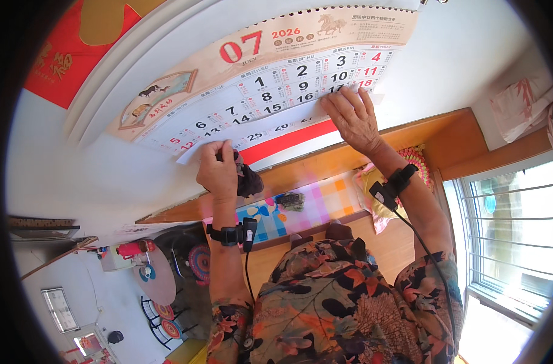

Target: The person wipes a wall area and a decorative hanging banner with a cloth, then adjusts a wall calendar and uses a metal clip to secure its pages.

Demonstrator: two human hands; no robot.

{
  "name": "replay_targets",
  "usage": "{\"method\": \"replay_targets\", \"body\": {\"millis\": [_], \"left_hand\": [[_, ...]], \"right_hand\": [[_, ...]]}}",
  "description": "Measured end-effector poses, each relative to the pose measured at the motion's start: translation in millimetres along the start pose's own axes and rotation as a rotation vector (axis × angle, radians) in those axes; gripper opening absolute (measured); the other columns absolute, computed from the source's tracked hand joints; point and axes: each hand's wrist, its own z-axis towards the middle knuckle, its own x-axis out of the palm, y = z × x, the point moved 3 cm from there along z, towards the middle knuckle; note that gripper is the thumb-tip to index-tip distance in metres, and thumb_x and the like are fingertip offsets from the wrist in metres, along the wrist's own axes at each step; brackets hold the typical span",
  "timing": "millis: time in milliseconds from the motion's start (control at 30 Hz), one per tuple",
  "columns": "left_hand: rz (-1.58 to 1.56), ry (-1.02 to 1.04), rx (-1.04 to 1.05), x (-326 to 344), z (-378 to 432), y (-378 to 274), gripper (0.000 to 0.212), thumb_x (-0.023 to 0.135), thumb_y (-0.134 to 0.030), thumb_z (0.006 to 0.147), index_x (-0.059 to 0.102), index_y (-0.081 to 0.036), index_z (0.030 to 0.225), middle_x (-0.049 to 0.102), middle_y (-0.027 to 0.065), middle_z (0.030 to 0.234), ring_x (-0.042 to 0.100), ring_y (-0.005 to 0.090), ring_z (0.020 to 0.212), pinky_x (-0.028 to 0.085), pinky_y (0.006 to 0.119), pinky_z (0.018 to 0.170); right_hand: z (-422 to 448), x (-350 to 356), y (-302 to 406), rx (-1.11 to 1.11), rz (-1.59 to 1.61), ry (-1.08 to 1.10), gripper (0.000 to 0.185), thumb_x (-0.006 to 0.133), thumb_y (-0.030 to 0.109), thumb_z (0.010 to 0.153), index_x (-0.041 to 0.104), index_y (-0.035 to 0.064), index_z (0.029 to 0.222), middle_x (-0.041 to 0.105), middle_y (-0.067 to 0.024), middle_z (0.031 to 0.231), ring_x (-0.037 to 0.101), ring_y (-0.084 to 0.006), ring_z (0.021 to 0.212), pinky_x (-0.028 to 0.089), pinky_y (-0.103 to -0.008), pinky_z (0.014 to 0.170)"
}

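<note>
A large spiral-bound wall calendar [299,59], open at July 2026, hangs on the white wall before me. A white fold of paper [276,113] runs across its lower dates, with more dates and a red strip [290,143] below it. My left hand [217,168] pinches the fold's left end between thumb and fingertips. A dark bunched cloth [248,179] sits within that same hand, partly hidden by the fingers. At the right end, my right hand [354,116] has its fingers bent over the fold; its thumb is hidden.
Beneath the calendar runs a wooden ledge [449,132] beside a checked covering [304,207], where a small dark greenish object [291,201] lies. A cushion [415,166] is at right, near a barred window [513,223]. Lower left are an oval table [156,277] and chairs [160,318].
</note>
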Motion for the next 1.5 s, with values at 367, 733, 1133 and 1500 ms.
{"method": "replay_targets", "body": {"millis": [367,733,1133,1500], "left_hand": [[0.438,-0.109,0.520,-18,3,8,0.042,0.076,-0.017,0.071,0.058,-0.011,0.109,0.059,0.0081,0.097,0.062,0.0256,0.071,0.050,0.035,0.061],[0.455,-0.047,0.602,-64,4,14,0.024,0.065,-0.007,0.074,0.067,-0.014,0.097,0.066,0.0032,0.103,0.063,0.0219,0.065,0.050,0.032,0.058],[0.272,-0.071,0.394,-96,55,29,0.007,0.063,-0.015,0.088,0.064,-0.010,0.092,0.064,0.0062,0.082,0.064,0.0263,0.070,0.049,0.035,0.059],[0.245,-0.304,0.222,-64,41,20,0.012,0.071,-0.017,0.080,0.061,-0.012,0.086,0.061,0.0002,0.066,0.062,0.0239,0.059,0.047,0.036,0.054]], "right_hand": [[10,-28,-13,-0.095,0.178,0.006,0.045,0.056,0.011,0.081,0.055,0.0148,0.127,0.052,-0.0050,0.129,0.046,-0.0251,0.123,0.034,-0.0454,0.109],[26,-58,-30,-0.151,0.282,0.076,0.026,0.060,0.011,0.076,0.063,0.0127,0.101,0.057,-0.0036,0.093,0.057,-0.0217,0.092,0.046,-0.0376,0.086],[61,-72,-71,0.157,0.132,-0.019,0.018,0.074,0.026,0.076,0.061,0.0130,0.076,0.061,-0.0009,0.069,0.058,-0.0208,0.069,0.041,-0.0357,0.076],[57,-64,-66,0.259,-0.019,-0.025,0.024,0.074,0.030,0.077,0.058,0.0131,0.071,0.060,-0.0006,0.067,0.058,-0.0210,0.066,0.040,-0.0367,0.078]]}}
